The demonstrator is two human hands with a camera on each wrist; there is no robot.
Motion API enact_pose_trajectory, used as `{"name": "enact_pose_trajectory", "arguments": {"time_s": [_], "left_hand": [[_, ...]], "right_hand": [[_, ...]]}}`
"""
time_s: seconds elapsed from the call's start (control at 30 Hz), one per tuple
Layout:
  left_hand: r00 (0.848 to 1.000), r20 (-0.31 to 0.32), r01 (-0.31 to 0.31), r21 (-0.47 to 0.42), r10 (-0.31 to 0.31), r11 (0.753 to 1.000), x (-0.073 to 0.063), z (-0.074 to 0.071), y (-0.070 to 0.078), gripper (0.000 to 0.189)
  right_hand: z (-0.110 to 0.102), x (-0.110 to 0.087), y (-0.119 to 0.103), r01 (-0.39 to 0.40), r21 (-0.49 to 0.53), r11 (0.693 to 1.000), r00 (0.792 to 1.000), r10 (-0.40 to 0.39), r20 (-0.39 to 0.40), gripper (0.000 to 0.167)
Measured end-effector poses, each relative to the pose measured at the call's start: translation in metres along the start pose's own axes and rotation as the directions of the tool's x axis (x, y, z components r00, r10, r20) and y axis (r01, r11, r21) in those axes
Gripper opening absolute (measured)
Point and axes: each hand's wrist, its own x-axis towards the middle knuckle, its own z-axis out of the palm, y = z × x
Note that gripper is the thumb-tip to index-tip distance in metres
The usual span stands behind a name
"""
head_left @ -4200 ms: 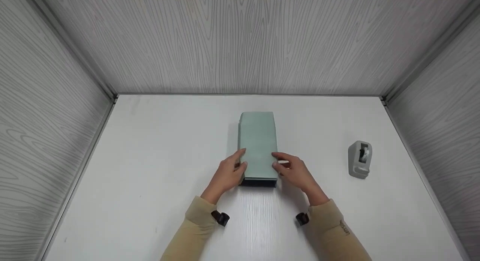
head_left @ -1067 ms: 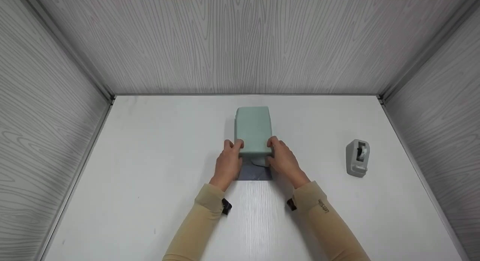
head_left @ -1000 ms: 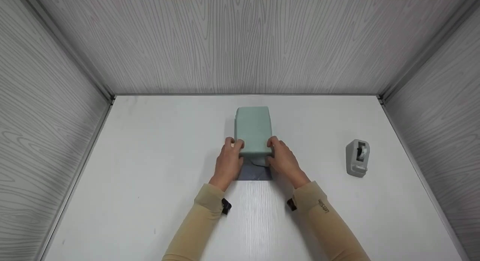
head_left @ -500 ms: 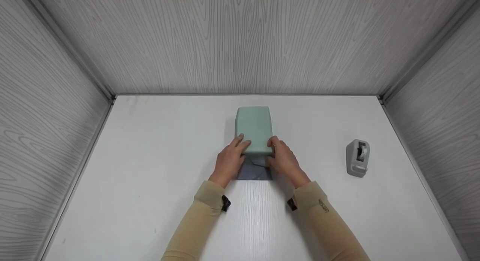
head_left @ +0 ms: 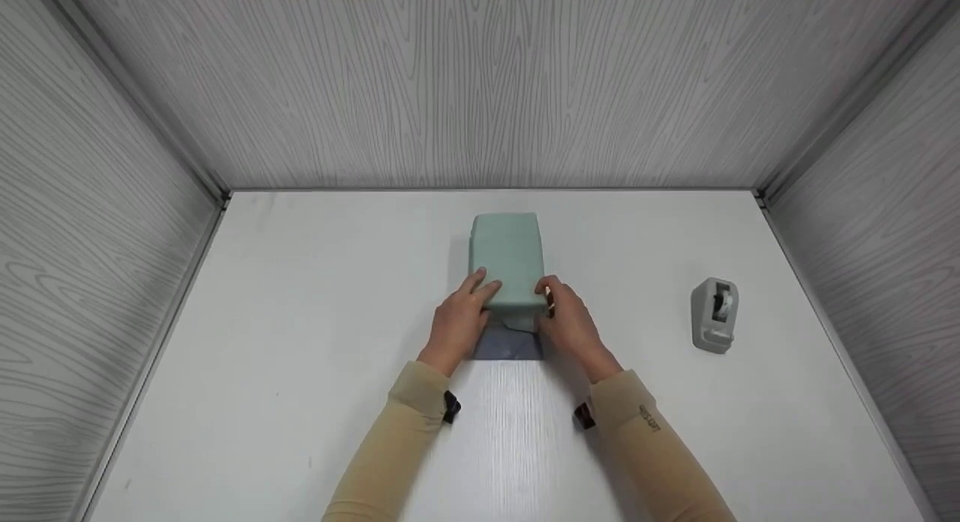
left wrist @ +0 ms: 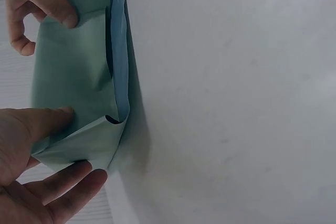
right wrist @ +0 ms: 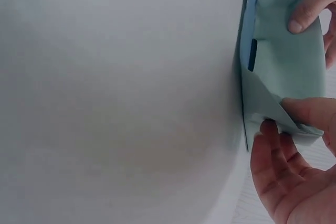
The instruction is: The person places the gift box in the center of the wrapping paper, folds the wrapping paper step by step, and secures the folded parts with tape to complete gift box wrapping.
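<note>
A box-shaped package (head_left: 508,248) wrapped in pale green paper lies on the table, its near end partly folded. My left hand (head_left: 456,323) holds the near left corner, fingers spread over the top and thumb against the end paper (left wrist: 79,72). At the near right corner, my right hand (head_left: 571,323) pinches the paper's side fold (right wrist: 268,103) between thumb and fingers. From beneath the near end, a blue-grey flap (head_left: 508,346), the paper's inner side, lies out toward me. The box inside is hidden by the paper.
A grey tape dispenser (head_left: 712,316) with a roll of tape stands on the white table (head_left: 337,304) to the right. Wood-grain panels (head_left: 480,87) close in the back and both sides. A small black device (head_left: 585,415) sits at each wrist.
Since the oldest frame, the near overhang of green paper has been folded down and the blue-grey flap exposed. In the last second, my left fingers straightened over the top; the right hand shifted slightly.
</note>
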Motion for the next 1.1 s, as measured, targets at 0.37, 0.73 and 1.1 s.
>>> {"name": "enact_pose_trajectory", "arguments": {"time_s": [0.37,0.73,1.1], "left_hand": [[1.000,-0.005,-0.001,-0.004,0.001,1.000,0.000,0.001,0.000,0.053],[1.000,-0.016,0.002,0.001,-0.002,1.000,-0.002,0.000,0.001,0.055],[1.000,-0.027,0.011,-0.005,-0.011,1.000,-0.001,0.002,0.002,0.053]], "right_hand": [[0.002,-0.004,0.001,-0.030,0.058,0.998,0.998,0.033,-0.055,0.050],[0.008,-0.012,0.001,-0.220,0.194,0.956,0.967,0.240,-0.087,0.019],[0.007,-0.014,0.000,-0.271,0.131,0.954,0.955,0.283,-0.090,0.011]]}}
